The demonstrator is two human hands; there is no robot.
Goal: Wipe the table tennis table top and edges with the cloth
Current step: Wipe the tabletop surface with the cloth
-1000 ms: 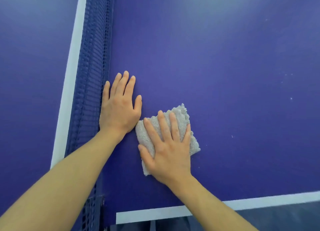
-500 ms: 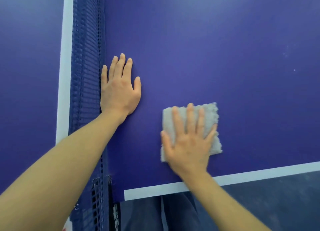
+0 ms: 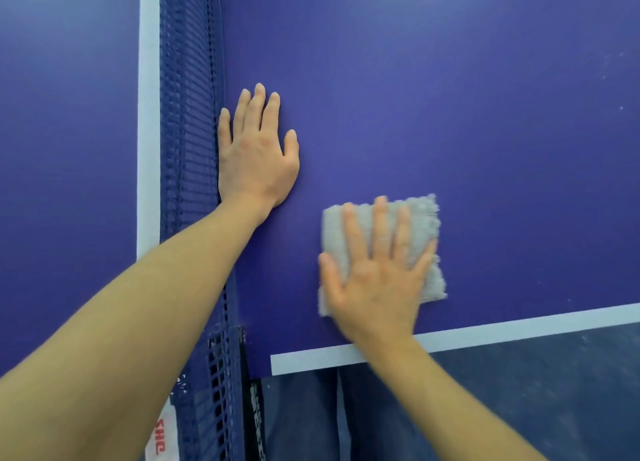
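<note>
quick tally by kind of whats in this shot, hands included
table tennis table: 1
net: 1
cloth: 1
hands: 2, left hand and right hand
total: 5
</note>
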